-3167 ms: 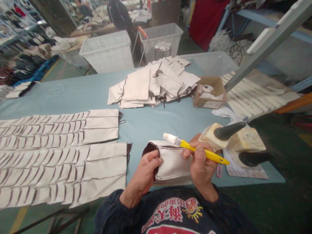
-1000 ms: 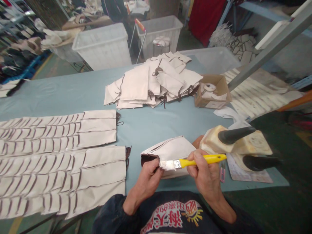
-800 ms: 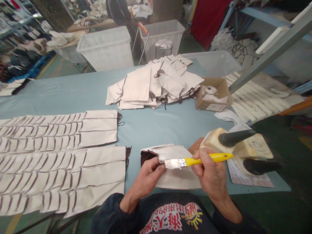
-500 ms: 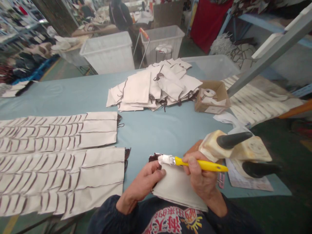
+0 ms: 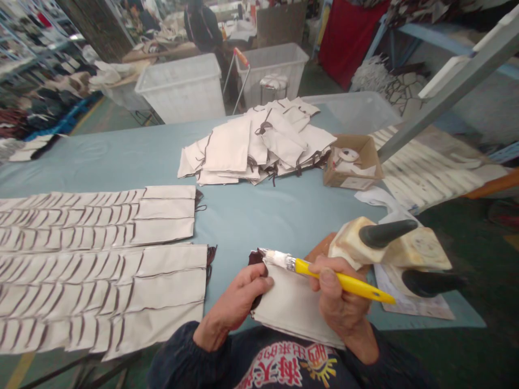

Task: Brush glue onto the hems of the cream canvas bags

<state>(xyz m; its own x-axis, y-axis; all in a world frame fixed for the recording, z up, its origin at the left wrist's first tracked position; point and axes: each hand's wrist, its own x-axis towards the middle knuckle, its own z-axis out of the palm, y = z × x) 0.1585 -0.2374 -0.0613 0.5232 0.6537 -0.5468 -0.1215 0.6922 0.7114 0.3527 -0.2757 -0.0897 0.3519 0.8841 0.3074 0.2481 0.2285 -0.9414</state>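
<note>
My right hand (image 5: 343, 294) grips a yellow-handled brush (image 5: 352, 283), its white bristles resting at the upper left corner of a cream fabric piece (image 5: 295, 302). That piece lies near the table's front edge, with dark brown material (image 5: 256, 256) at its left end. Thumb and fingers of my left hand (image 5: 239, 300) pinch the left edge of the piece. Right of my right hand are two whitish containers with black horn-shaped parts (image 5: 387, 233). Rows of overlapping cream pieces with brown edges (image 5: 170, 281) cover the table's left side.
On the blue-green table (image 5: 251, 216), a heap of cream pieces (image 5: 263, 140) lies at the back beside a cardboard box (image 5: 352, 162). Behind stand white bins (image 5: 182, 89) and a person in dark clothes (image 5: 203, 27). A grey metal post (image 5: 446, 81) slants at the right.
The brush has turned, its handle end lower and further right, and its bristles lie nearer the corner. My right hand has shifted slightly right. More of the dark material shows above my left hand.
</note>
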